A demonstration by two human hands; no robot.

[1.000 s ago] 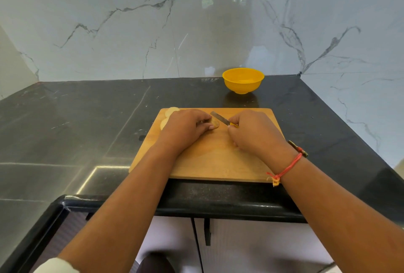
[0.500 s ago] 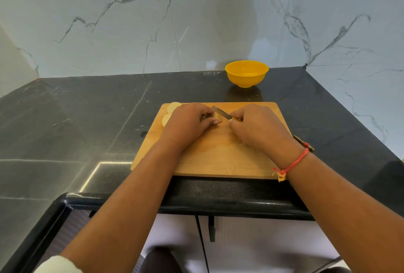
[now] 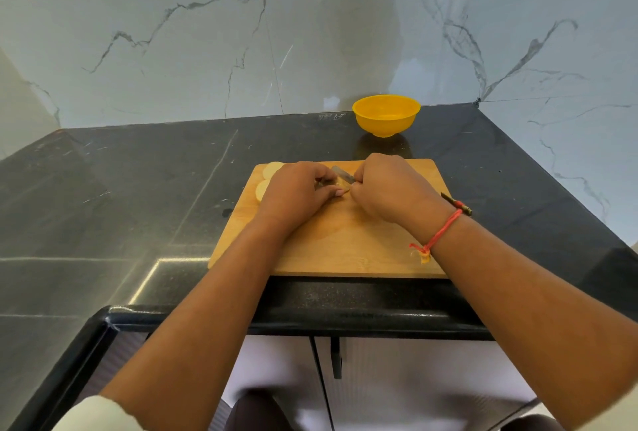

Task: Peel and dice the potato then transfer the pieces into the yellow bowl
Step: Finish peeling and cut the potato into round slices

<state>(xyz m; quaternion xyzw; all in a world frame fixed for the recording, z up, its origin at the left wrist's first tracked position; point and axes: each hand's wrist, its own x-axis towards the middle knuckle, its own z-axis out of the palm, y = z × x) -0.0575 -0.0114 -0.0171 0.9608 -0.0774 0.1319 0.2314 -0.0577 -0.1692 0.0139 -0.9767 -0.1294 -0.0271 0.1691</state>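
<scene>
Grip: right hand (image 3: 390, 189) clamped on knife (image 3: 343, 175); left hand (image 3: 297, 190) pinches potato piece (image 3: 342, 183) on cutting board (image 3: 345, 247). Peeled slices (image 3: 271, 170) at board's far-left corner. Dicing under way; transfer pending, yellow bowl (image 3: 386, 115) beyond board on desk (image 3: 138, 189).

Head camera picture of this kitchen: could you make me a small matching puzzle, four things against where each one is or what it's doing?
Things
1. yellow bowl
2. knife
3. potato slices
4. left hand

Places or states
A. at the board's far left corner
B. on the counter beyond the board
C. holding a potato piece
D. gripped in the right hand

Pairs: 1-B, 2-D, 3-A, 4-C
</scene>
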